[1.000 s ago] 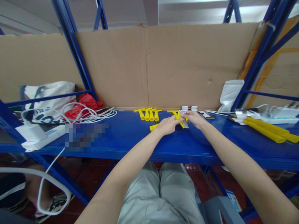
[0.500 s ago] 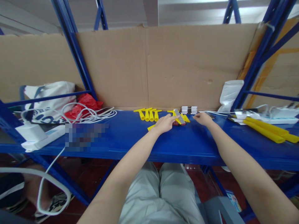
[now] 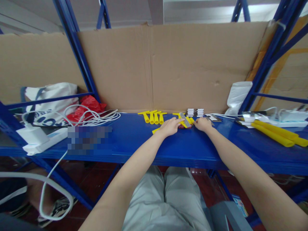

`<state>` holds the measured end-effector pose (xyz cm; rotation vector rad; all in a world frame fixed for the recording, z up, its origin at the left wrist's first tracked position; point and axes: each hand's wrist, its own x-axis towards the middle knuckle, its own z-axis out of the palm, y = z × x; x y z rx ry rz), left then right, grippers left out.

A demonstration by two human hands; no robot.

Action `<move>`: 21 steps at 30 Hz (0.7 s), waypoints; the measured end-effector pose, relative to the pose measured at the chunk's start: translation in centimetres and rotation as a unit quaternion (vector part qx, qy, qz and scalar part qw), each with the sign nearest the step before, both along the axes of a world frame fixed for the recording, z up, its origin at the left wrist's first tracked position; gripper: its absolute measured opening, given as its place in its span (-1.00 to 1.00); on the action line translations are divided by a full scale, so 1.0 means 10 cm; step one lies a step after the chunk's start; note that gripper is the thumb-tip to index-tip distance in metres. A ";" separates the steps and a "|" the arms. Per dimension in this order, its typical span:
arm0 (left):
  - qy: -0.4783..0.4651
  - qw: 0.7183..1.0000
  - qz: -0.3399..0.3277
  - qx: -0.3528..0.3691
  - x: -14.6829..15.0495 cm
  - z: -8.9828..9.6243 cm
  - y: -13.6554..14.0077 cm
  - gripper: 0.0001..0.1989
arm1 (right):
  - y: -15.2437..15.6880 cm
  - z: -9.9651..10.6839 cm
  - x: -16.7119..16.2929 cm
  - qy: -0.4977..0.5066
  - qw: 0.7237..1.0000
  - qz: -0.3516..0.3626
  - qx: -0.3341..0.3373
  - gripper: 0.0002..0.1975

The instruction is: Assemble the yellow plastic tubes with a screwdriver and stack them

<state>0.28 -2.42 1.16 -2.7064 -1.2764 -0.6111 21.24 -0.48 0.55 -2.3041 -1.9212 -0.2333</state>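
Note:
My left hand (image 3: pixel 170 126) is closed on a yellow-handled scraper with a flat grey blade (image 3: pixel 184 120), tilted over the blue table top. Just right of it, my right hand (image 3: pixel 203 124) has its fingers bent together beside small yellow pieces (image 3: pixel 191 120); what they pinch, if anything, is hidden. Some dark red material (image 3: pixel 181 126) shows under the scraper. Another yellow piece (image 3: pixel 156 131) pokes out by my left wrist. Several yellow T-shaped handles (image 3: pixel 151 118) lie in a row to the left. Behind the hands sits a stack of small white boxes (image 3: pixel 195 112).
Long yellow tubes (image 3: pixel 276 134) and a power strip (image 3: pixel 288 123) lie at the right. A white pouch (image 3: pixel 238 98) leans at the back. At the left are coiled white cables (image 3: pixel 106 118), a red bag (image 3: pixel 89 107) and a cloth bag (image 3: pixel 53 104). Cardboard (image 3: pixel 154 67) stands behind.
My right hand has moved left, up to the small yellow pieces beside the scraper. My left hand keeps its hold and has hardly moved.

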 end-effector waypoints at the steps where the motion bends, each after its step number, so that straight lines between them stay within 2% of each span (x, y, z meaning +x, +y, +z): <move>1: -0.001 1.000 0.000 0.001 0.00 0.00 0.00 -0.58 | 0.00 0.00 0.00 0.002 1.000 -0.003 0.000 -0.60; 15: 0.022 1.000 -0.002 0.013 -0.01 0.00 -0.02 -0.57 | -0.02 0.04 0.00 0.031 0.998 -0.062 0.013 -0.62; 18: 0.025 1.000 -0.003 0.011 -0.01 0.02 -0.03 -0.57 | -0.03 0.06 0.03 0.063 0.994 -0.075 0.057 -0.66; 21: 0.027 1.000 -0.001 0.009 -0.01 0.02 -0.04 -0.57 | -0.07 0.10 0.07 0.110 0.981 -0.073 0.145 -0.66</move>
